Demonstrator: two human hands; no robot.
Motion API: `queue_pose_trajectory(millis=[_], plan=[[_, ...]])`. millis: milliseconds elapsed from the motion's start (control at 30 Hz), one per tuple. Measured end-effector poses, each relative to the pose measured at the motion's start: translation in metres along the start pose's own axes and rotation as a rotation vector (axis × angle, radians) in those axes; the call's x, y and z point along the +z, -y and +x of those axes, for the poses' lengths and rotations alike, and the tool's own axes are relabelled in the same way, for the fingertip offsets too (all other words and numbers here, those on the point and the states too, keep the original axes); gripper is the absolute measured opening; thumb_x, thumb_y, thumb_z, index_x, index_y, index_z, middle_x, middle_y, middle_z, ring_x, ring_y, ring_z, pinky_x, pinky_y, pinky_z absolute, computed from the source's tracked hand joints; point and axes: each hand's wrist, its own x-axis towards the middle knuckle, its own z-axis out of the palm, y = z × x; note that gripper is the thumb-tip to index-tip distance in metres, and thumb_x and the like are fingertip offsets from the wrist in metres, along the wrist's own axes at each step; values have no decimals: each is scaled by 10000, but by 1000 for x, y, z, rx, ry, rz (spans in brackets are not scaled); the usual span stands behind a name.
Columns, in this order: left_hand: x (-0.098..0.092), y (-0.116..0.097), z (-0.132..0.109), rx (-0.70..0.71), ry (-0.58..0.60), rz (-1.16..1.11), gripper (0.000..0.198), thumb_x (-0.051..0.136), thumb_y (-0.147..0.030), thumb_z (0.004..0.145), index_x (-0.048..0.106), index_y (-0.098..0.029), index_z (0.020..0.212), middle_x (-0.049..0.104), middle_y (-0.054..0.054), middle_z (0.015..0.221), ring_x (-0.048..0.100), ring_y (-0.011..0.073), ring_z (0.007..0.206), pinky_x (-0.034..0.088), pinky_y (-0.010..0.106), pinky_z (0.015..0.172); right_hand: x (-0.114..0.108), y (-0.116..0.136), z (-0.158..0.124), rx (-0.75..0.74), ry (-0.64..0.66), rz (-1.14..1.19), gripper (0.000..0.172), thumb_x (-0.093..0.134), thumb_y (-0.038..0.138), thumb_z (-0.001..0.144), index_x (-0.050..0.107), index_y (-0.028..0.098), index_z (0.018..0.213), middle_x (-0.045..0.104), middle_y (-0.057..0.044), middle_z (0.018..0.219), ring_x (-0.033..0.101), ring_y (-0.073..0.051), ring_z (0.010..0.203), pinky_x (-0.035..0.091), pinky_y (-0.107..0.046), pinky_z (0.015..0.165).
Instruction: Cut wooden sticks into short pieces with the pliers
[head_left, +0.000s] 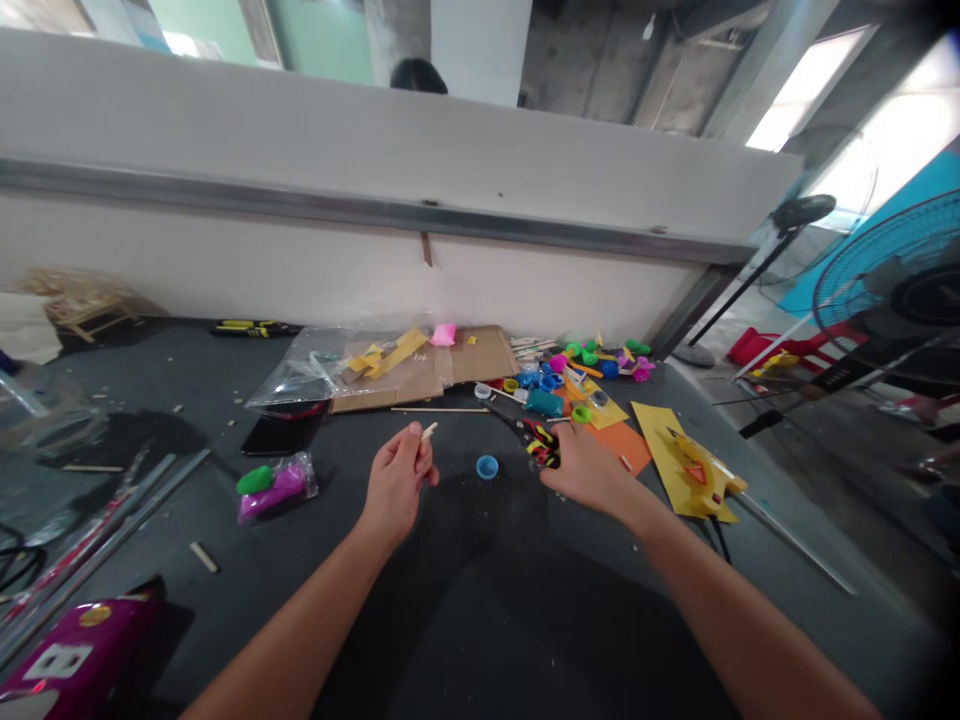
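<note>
Left grip (395, 482) pinches a wooden stick (429, 431); right grip (587, 472) lies open by scissors (541, 446).

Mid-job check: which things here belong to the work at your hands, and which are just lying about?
In use: left hand, holding a wooden stick; right hand, at the scissors; blue plastic cap.
Lying about: yellow card, orange card, bagged modelling clay, cardboard sheet.

Bright daylight from a window (806, 90), edges warped.
</note>
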Motion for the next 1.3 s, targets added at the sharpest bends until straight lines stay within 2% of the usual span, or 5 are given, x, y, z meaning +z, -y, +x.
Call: queue_pose_trajectory(millis=[133, 267, 567, 767, 1300], plan=[[-1, 2, -1, 40, 46, 41, 320, 533, -416, 798, 466, -167, 609, 333, -67, 503, 312, 57, 434, 366, 187, 443, -6, 36, -21, -143, -65, 214, 362, 499, 230, 675, 433, 170, 1026, 553, -76, 923, 529, -194, 790, 375, -284, 672], [0, 3, -5, 105, 71, 95, 268, 552, -404, 793, 512, -167, 673, 384, -61, 536, 336, 59, 456, 366, 191, 463, -6, 54, -34, -217, -61, 216, 406, 522, 255, 648, 411, 172, 1029, 545, -63, 875, 523, -210, 799, 381, -306, 686], [-4, 7, -7, 196, 103, 135, 218, 558, -374, 798, 562, -168, 725, 477, -29, 608, 432, 82, 565, 372, 205, 549, -2, 60, -40, -243, -126, 181, 479, 530, 265, 624, 405, 142, 1070, 522, -117, 985, 496, -254, 915, 385, -382, 803], [-7, 8, -4, 248, 136, 151, 162, 551, -333, 811, 577, -175, 786, 506, -18, 651, 458, 91, 594, 374, 214, 575, -5, 62, -42, -237, -99, 182, 475, 534, 267, 619, 409, 145, 1061, 517, -109, 978, 490, -248, 906, 383, -385, 803], [-15, 5, -2, 271, 192, 242, 158, 587, -324, 784, 586, -179, 722, 516, -11, 652, 446, 103, 614, 353, 211, 582, -7, 64, -45, -271, -19, 143, 425, 528, 299, 641, 405, 148, 1019, 499, -107, 956, 478, -234, 880, 382, -373, 786]])
